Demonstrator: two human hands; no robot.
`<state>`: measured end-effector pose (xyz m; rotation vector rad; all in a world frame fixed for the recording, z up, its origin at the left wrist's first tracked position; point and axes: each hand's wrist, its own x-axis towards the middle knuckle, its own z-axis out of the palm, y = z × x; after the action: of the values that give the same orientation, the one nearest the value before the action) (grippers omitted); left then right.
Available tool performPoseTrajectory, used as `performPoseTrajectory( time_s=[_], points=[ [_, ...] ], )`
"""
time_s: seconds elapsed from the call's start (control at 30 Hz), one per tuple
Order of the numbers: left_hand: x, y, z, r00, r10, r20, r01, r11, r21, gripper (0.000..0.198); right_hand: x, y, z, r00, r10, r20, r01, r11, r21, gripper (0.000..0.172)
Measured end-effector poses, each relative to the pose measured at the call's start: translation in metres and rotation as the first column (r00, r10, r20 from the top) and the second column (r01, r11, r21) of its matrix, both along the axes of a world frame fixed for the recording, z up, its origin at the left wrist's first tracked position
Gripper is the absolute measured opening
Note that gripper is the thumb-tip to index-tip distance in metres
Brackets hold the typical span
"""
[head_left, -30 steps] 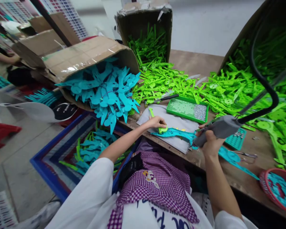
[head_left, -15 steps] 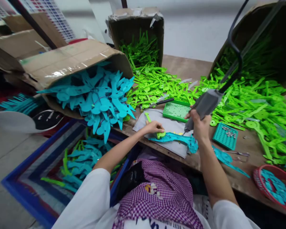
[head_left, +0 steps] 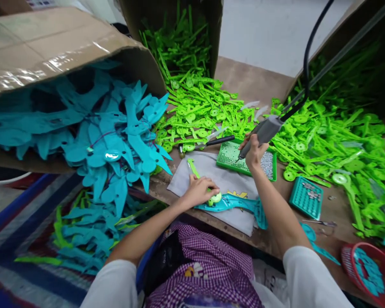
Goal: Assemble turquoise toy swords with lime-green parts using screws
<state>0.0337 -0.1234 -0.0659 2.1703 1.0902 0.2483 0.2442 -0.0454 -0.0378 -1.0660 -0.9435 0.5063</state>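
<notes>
My right hand (head_left: 255,150) is wrapped around a grey electric screwdriver (head_left: 268,127) that hangs from a black cord. Its bit points down over the perforated side of a green tray (head_left: 221,164), whose right end holds many small silvery screws (head_left: 267,164). With bent fingers my left hand (head_left: 199,191) grips the round end of a lime-green plastic part (head_left: 193,167) against a long turquoise plastic piece (head_left: 234,202). The turquoise piece lies across a grey cloth (head_left: 179,176) at the table's front edge. My right forearm partly covers the turquoise piece's right end.
Turquoise pieces (head_left: 115,141) spill from a cardboard box (head_left: 67,34) on the left; heaps of lime-green parts (head_left: 205,111) lie behind. A hammer (head_left: 216,141) lies beyond the cloth. On the right are a teal tray (head_left: 303,203) and a red basket (head_left: 346,261). A blue-edged crate (head_left: 6,205) stands below left.
My right hand has lifted the screwdriver from the turquoise piece back to the screw tray, uncovering the screws. My left hand still holds the green part. The camera view has moved closer.
</notes>
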Motion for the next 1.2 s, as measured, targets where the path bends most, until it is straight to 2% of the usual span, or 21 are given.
performPoseTrajectory(
  time_s=[0.23, 0.4, 0.6, 0.67, 0.73, 0.83, 0.9, 1.07, 1.2],
  points=[
    [0.0, 0.002, 0.001, 1.0, -0.013, -0.021, 0.013, 1.0, -0.02, 0.023, 0.003, 0.004, -0.008, 1.0, -0.014, 0.001, 0.014, 1.0, -0.002, 0.035],
    [0.002, 0.004, 0.003, 0.999, -0.024, -0.022, 0.023, 0.999, -0.028, 0.021, 0.001, 0.001, -0.008, 0.999, 0.04, -0.018, -0.039, 0.999, 0.036, 0.032],
    [0.002, 0.005, 0.005, 0.998, -0.033, -0.045, 0.032, 0.999, -0.026, 0.022, 0.005, -0.001, 0.001, 0.999, 0.026, -0.039, -0.025, 0.999, 0.039, 0.038],
    [0.004, 0.013, 0.007, 0.992, -0.097, -0.082, 0.096, 0.995, -0.018, 0.022, 0.008, -0.006, 0.009, 0.999, -0.001, -0.043, 0.003, 0.999, 0.047, 0.042],
    [0.007, 0.027, 0.007, 0.969, -0.21, -0.13, 0.206, 0.977, -0.047, 0.021, 0.009, -0.014, 0.017, 0.998, -0.042, -0.037, 0.043, 0.998, 0.049, 0.047],
    [0.014, 0.051, 0.007, 0.913, -0.382, -0.145, 0.351, 0.914, -0.203, 0.019, 0.007, -0.024, 0.022, 0.997, -0.071, -0.027, 0.072, 0.995, 0.063, 0.051],
    [0.017, 0.06, 0.005, 0.896, -0.422, -0.141, 0.373, 0.885, -0.277, 0.021, 0.004, -0.024, 0.017, 0.998, -0.056, -0.009, 0.056, 0.996, 0.067, 0.05],
    [0.017, 0.06, 0.004, 0.922, -0.359, -0.147, 0.309, 0.908, -0.284, 0.021, 0.004, -0.005, -0.003, 0.998, -0.049, 0.039, 0.049, 0.999, -0.003, 0.046],
    [0.018, 0.058, 0.007, 0.916, -0.377, -0.136, 0.32, 0.893, -0.316, 0.019, 0.007, 0.006, -0.011, 0.998, -0.058, 0.039, 0.059, 0.998, -0.001, 0.046]
  ],
)
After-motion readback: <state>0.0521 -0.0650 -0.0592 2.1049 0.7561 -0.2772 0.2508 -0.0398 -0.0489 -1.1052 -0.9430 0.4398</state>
